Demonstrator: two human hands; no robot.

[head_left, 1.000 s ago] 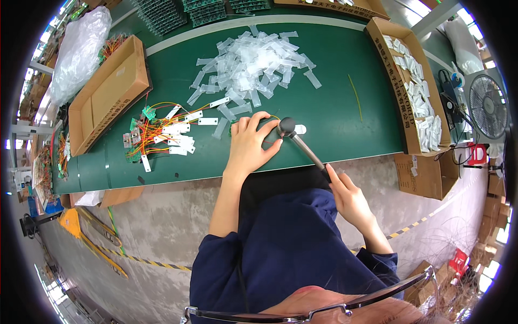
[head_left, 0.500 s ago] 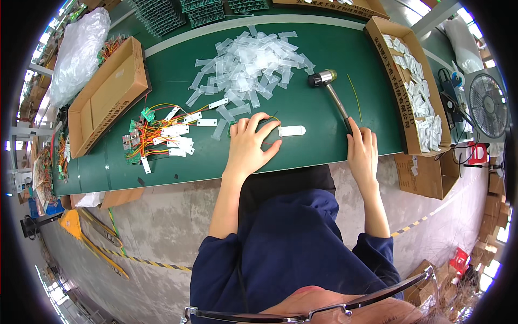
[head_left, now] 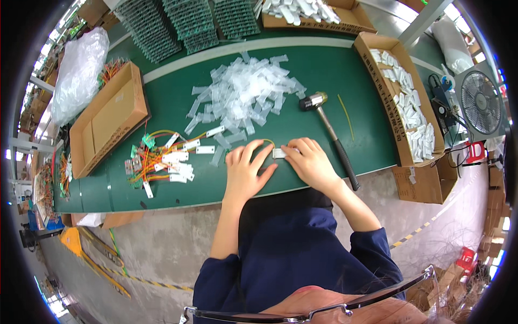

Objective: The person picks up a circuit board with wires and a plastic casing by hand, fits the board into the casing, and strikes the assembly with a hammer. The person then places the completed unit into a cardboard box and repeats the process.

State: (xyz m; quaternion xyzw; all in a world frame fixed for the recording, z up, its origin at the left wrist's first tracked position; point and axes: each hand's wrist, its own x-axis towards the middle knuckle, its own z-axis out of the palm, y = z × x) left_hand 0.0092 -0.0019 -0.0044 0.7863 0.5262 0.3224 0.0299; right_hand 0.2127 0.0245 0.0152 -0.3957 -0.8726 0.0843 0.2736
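A small white plastic piece (head_left: 278, 153) lies on the green table between my hands, and a thin yellow wire curves near its left end. My right hand (head_left: 313, 166) covers most of the piece, its fingers closed over it. On the piece's left side, my left hand (head_left: 244, 171) rests on the table with fingers curved and thumb spread apart. What lies under its fingers is hidden. A hammer (head_left: 334, 137) with a black-and-yellow head lies to the right of my right hand, its handle reaching past the table's front edge.
Clear plastic sleeves (head_left: 245, 92) are heaped at the centre back. Wired white pieces with green boards (head_left: 170, 159) lie at left, near a tilted cardboard box (head_left: 110, 121). At right stand a box of white pieces (head_left: 386, 97) and a fan (head_left: 479, 94). A loose yellow wire (head_left: 346, 117) lies beyond the hammer.
My right hand has let go of the hammer's handle and moved left onto the white piece. The hammer stays on the table. My left hand keeps nearly the same place, and the view has tilted slightly.
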